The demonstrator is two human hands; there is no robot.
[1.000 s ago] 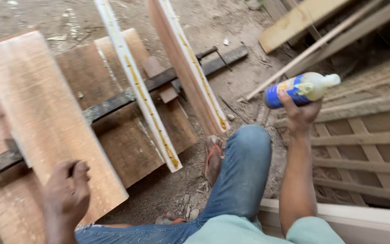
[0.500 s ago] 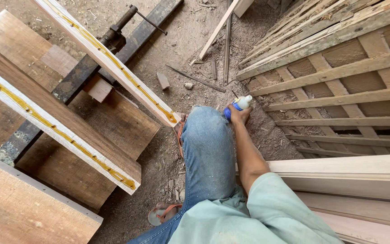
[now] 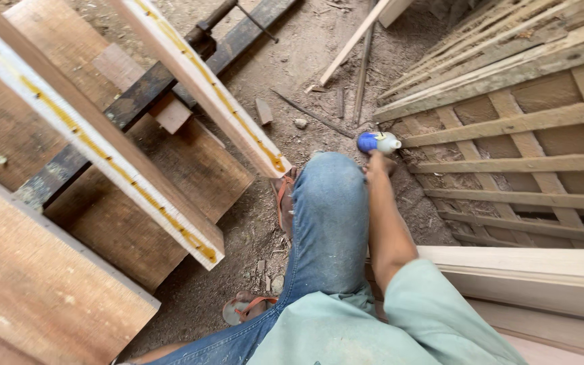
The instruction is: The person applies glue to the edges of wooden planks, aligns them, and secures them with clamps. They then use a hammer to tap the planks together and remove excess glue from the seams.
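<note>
My right hand [image 3: 378,164] reaches down past my jeans-clad knee [image 3: 332,203] to the dirt floor. Its fingers are closed on the lower part of a small glue bottle [image 3: 377,142], white with a blue end, which sits low beside a wooden lattice panel [image 3: 522,125]. My left hand is out of view. To the left, two long boards stand on edge, the far board [image 3: 201,84] and the near board [image 3: 103,162]. Each carries a yellow line of glue along its pale top edge.
Wide reddish planks [image 3: 42,284] lie flat on a dark metal bar clamp [image 3: 136,101] at the left. Loose sticks and wood scraps [image 3: 346,51] litter the dirt ahead. A pale moulded frame piece [image 3: 528,270] runs along my right side. Sandals [image 3: 245,307] are on my feet.
My right hand has lowered the bottle from chest height down to the ground by the lattice. My view has swung right and down, and my left hand has left the frame.
</note>
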